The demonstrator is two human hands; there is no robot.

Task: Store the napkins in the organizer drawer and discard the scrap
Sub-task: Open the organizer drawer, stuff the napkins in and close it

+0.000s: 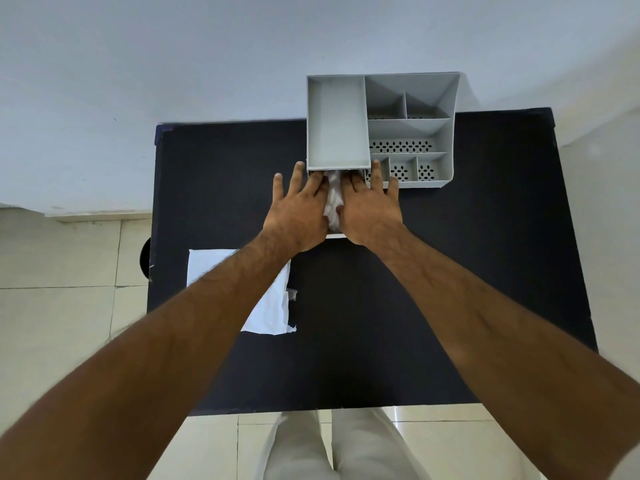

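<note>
A grey organizer stands at the far edge of the black table. Its drawer is pulled out toward me below the tall left compartment. White napkins lie in the drawer. My left hand and my right hand rest flat on the napkins, side by side, fingers spread and pointing at the organizer. Most of the drawer is hidden under my hands. A white torn wrapper scrap lies on the table near the left, partly under my left forearm.
The table stands against a pale wall. A dark round object shows on the tiled floor just past the table's left edge. My legs in light trousers are below the near edge.
</note>
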